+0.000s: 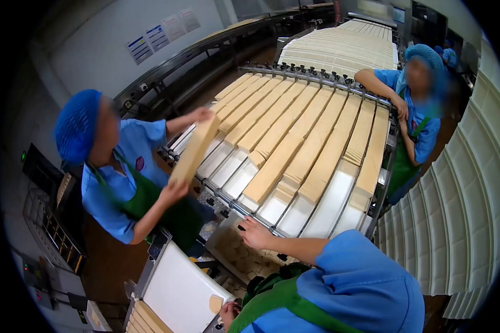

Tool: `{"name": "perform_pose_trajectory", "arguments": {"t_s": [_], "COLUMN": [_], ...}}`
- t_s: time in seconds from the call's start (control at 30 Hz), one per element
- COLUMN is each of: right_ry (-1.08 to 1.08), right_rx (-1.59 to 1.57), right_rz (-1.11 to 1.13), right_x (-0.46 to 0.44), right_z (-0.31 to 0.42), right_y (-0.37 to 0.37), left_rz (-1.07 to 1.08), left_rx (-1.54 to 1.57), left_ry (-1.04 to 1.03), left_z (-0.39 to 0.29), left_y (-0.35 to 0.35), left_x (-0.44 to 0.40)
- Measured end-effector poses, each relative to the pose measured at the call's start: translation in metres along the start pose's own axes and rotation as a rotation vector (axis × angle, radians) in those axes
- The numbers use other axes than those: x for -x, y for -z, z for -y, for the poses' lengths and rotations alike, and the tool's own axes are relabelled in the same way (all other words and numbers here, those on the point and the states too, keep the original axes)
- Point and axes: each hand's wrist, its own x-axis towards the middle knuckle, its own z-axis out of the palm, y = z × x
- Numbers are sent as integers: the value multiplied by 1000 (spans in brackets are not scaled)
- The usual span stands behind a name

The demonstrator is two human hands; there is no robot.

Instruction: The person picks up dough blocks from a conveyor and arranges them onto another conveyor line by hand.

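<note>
My right hand (255, 233) reaches out to the front rail (236, 206) of the wide conveyor, fingers loosely extended against its edge. Long beige stacks of thin sheets (286, 150) lie in parallel lanes on the conveyor, divided by thin metal rods. My left hand (228, 315) is low by my apron, at the edge of a white belt (180, 283). Its fingers look curled, and what they hold, if anything, is hidden. Just beside them lies a small rounded beige piece (216, 303). Under the rail, a bin (228, 252) contains beige scraps.
At left, a co-worker (133, 166) holds a long beige stack (195, 150) in both hands. Another co-worker (422, 111) leans on the conveyor's right side. Pale ribbed sheeting (450, 216) runs along the right. More stacks (144, 319) lie at bottom left.
</note>
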Motion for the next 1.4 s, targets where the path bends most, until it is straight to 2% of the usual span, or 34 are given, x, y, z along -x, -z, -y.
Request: {"name": "perform_pose_trajectory", "arguments": {"t_s": [0.1, 0.27, 0.47, 0.57, 0.6, 0.63, 0.7, 0.73, 0.77, 0.8, 0.83, 0.87, 0.9, 0.93, 0.97, 1.0, 1.07, 1.13, 1.17, 1.23, 1.4], "right_ry": [-11, -19, 0, -13, 27, 49, -85, -31, 38, -116, 12, -161, -70, -125, -21, -67, 51, 169, 225, 335, 553], "right_rx": [-5, -21, -67, -47, -68, -82, -91, -57, -37, -43, 48, -81, -36, -131, -5, -111, -212, -287, -346, -394, -478], "right_rz": [24, 26, -14, 24, -68, -45, 53, 9, -32, 95, 126, 169, 83, 33, 98, 186, 335, 447, 500, 603, 683], "right_x": [3, 1, 1, -1, -1, -1, -2, -2, -3, -3, 0, -19, -36, -39, -55, -63, -73, -90, -100, -124, -182], "right_z": [2, 2, 3, 4, 3, 1, 1, -5, -10, -11, -23, -4, 20, 21, 45, 55, 78, 124, 150, 202, 319], "right_y": [-1, -3, -2, 1, 0, -1, -7, -16, -27, -33, -52, -32, -8, -27, -19, -33, -66, -96, -108, -131, -212], "left_rz": [34, 48, -87, -78, -66, -64, -169, -301, -375, -470, -579, -650, -719, -837, -914, -1027, -1178, -1331, -1350, -1446, -1441], "left_rx": [66, 123, 51, 101, 45, -7, 128, -3, -35, -88, -129, 17, 77, -32, -75, -66, -53, -256, -244, -195, -228], "left_ry": [23, 44, 82, 36, -35, -107, -13, 29, -38, -84, -67, -63, -64, -78, -70, -61, -36, 77, 86, 252, 336], "left_z": [6, -25, -44, -15, -12, -8, -8, -22, -15, -26, -1, -6, -12, 10, 6, 5, 18, 40, 47, 60, 65], "left_y": [2, -10, -22, -13, -11, -7, 4, 7, 18, 24, 43, 51, 60, 74, 85, 93, 116, 147, 158, 183, 229], "left_x": [2, 14, 19, 12, 11, 14, 22, 29, 33, 35, 38, 40, 45, 45, 55, 59, 76, 83, 88, 97, 106]}}
